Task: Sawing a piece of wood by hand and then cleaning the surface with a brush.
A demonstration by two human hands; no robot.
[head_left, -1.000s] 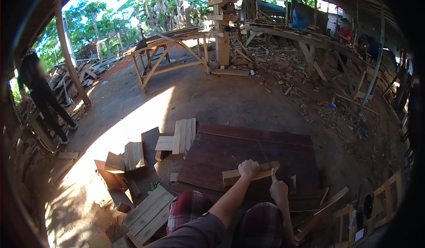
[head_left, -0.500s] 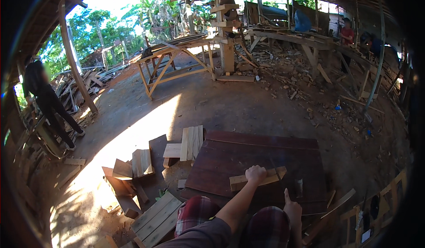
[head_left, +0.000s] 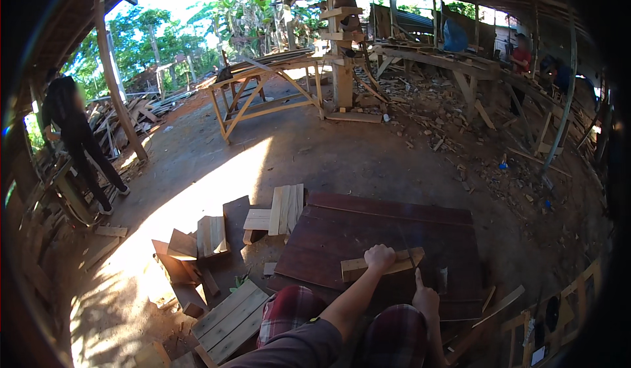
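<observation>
A short wooden block (head_left: 355,269) lies on a dark reddish-brown wooden board (head_left: 328,230) in front of my knees. My left hand (head_left: 380,257) is closed over the middle of the block, pressing it down. My right hand (head_left: 426,300) is closed on what looks like a handsaw, its index finger stretched forward along it. Its handle is hidden in my palm. The thin dark saw blade (head_left: 409,246), seen nearly edge-on, crosses the block near its right end.
Several slatted wooden pieces (head_left: 286,210) and offcuts (head_left: 211,235) lie left of the board. Loose strips (head_left: 499,305) lie at right. Farther off stand a trestle table (head_left: 263,92), a wooden post (head_left: 342,72) and a workbench (head_left: 440,62). People (head_left: 72,131) stand left and far right.
My right hand and the saw have moved forward, away from me. My left hand stays on the block. The view has shifted slightly.
</observation>
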